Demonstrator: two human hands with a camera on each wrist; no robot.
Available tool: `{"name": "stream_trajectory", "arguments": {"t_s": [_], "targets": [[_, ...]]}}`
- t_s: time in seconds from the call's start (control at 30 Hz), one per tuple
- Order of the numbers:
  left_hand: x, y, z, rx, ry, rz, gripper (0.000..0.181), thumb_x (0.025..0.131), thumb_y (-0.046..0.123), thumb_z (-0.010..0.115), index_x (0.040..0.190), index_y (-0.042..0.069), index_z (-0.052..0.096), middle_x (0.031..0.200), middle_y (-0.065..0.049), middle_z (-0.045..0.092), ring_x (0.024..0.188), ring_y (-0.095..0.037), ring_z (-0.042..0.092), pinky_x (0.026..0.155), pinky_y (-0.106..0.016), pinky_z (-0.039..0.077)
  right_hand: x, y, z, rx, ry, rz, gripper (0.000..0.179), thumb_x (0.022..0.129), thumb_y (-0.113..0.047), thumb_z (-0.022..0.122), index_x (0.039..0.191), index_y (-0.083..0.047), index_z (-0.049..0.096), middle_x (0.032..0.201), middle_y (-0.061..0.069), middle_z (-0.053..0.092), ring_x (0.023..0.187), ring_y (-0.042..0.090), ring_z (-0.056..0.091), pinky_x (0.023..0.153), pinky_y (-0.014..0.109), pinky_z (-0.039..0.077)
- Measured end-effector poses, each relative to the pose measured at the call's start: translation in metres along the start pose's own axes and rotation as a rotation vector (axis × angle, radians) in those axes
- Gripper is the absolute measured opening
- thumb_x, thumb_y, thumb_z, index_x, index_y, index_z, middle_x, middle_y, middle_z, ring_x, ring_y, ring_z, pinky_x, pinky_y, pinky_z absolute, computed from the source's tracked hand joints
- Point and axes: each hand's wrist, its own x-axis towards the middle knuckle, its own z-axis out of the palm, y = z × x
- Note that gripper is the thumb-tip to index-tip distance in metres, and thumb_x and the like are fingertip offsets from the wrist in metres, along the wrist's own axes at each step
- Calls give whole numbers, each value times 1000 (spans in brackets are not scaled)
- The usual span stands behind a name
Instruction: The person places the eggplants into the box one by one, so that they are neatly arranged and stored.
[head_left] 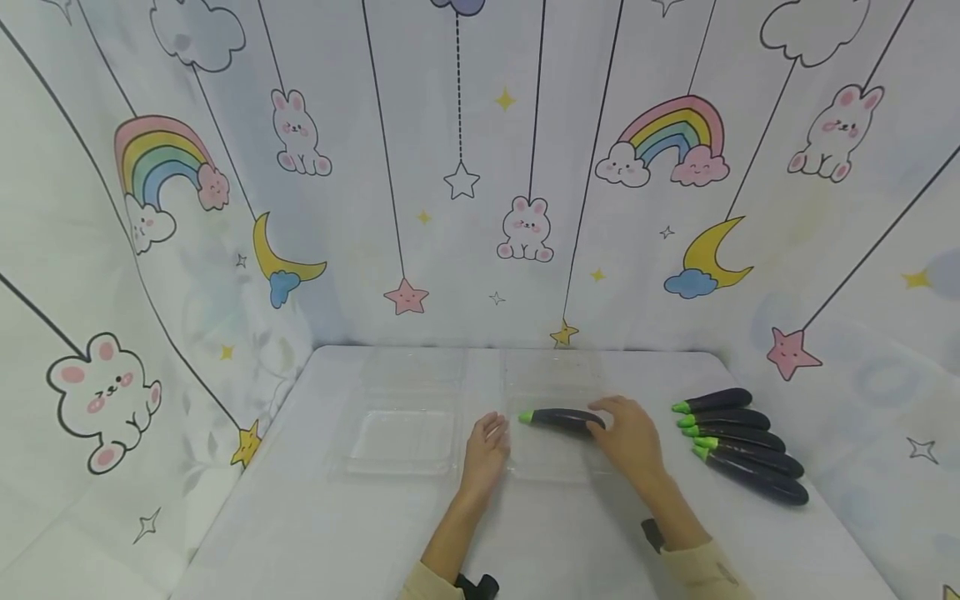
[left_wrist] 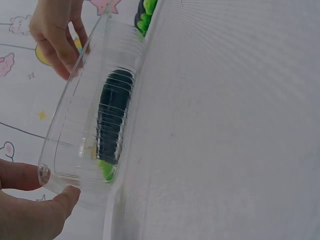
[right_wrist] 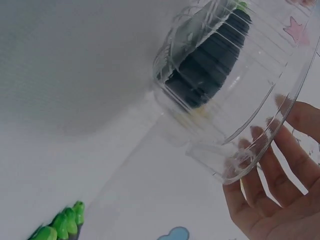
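Observation:
A dark purple eggplant [head_left: 562, 418] with a green stem end lies in the right-hand clear plastic box [head_left: 555, 477], its stem toward the left. My left hand [head_left: 486, 454] is at the left side of this box; in the left wrist view its thumb [left_wrist: 70, 197] and a finger pinch the rim corner. My right hand [head_left: 630, 437] hovers over the box's right end, by the eggplant's rounded end. The right wrist view shows its fingers [right_wrist: 280, 170] spread loosely at the rim, apart from the eggplant.
A second clear plastic box [head_left: 397, 471] stands to the left, its lid folded back. At the right of the white table [head_left: 300, 533], several eggplants [head_left: 750, 471] lie stacked side by side, green ends leftward. A patterned cloth [head_left: 480, 125] hangs behind the table and along the sides.

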Motion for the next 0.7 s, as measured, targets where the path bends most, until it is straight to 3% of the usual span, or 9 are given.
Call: {"name": "stream_trajectory", "arguments": {"t_s": [0.13,0.4,0.7], "targets": [[0,0,0,12,4,-5,53,105,1,51,155,-4,36,156,-25,45,146,-42,44,118,-52,42,-5,8,-4,-4,42,-12,28,86,-15,84,112,-7,78,120,18,74,113,43,67,88,60,57],[-2,2,-1,7,-4,-11,53,105,1,51,155,-4,36,157,-25,45,146,-42,43,119,-53,41,-14,20,-12,-9,84,16,29,86,-16,84,112,-5,78,116,19,74,111,43,68,91,60,56],[-1,3,0,42,1,0,53,105,1,51,155,-5,36,156,-25,45,145,-42,44,118,-52,42,-22,35,-20,-24,128,52,23,92,-15,76,112,-4,78,114,20,75,107,44,69,88,60,55]]}}
